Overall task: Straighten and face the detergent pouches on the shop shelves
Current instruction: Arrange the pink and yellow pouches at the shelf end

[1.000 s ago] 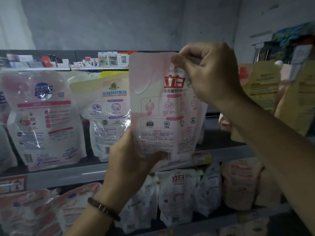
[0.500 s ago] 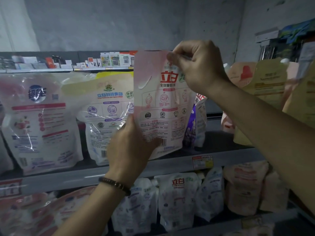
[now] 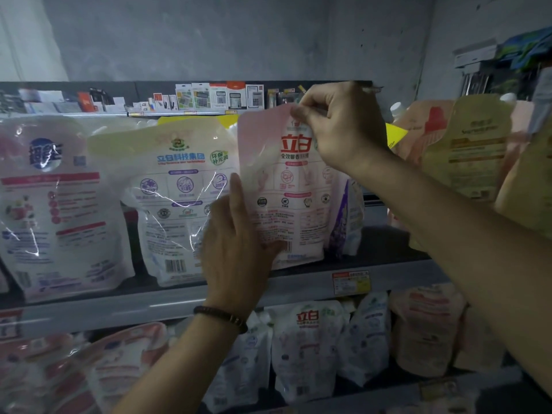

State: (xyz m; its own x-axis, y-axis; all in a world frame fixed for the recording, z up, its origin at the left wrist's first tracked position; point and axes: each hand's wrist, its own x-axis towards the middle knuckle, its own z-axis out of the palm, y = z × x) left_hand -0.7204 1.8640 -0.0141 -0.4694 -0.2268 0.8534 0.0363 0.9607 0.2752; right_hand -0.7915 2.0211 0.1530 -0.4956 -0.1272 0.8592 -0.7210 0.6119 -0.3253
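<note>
Overhead, the right hand (image 3: 337, 130) pinches the pink pouch (image 3: 286, 210) by its top edge at twelve o'clock while the left hand (image 3: 236, 234) grips its lower corner at seven o'clock, its base at the upper shelf (image 3: 119, 309), label outward. Lower pouches (image 3: 307, 348) at six o'clock slump, seemingly awaiting straightening.

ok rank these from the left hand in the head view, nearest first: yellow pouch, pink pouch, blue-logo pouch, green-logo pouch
1. pink pouch, in the grip of the left hand.
2. green-logo pouch, just left of the hand.
3. blue-logo pouch, far left.
4. yellow pouch, far right.
</note>
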